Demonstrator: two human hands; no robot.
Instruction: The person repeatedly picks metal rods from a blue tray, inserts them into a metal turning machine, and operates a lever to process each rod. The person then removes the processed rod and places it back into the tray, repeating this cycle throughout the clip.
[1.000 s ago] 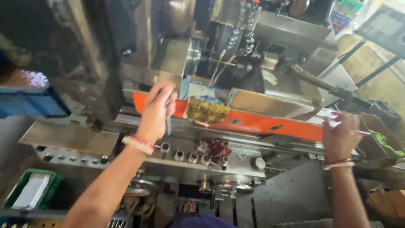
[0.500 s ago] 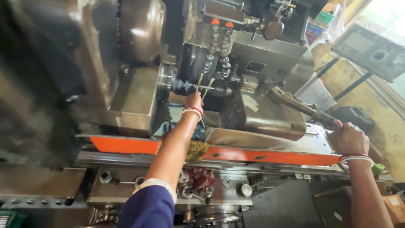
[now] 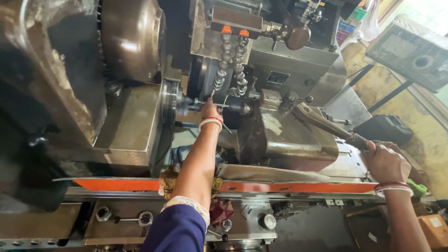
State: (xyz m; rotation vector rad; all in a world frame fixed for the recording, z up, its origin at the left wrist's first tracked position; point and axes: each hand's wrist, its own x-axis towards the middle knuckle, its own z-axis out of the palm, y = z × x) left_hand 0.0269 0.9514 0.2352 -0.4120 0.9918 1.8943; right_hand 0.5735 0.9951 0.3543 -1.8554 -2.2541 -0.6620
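Now, left hand [image 3: 211, 109]: reaching at the spindle [image 3: 186, 103], grip unclear.
Right hand [image 3: 385, 163]: gripping the lever [image 3: 322, 122].
Risk: fingers possibly getting caught if the spindle is turning.

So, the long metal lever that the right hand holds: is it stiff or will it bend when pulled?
The lever looks like thick solid metal, so it is probably stiff and heavy. It seems joined to the machine, so it would likely swing, not lift free. The right hand grips its darker end, perhaps less slippery.
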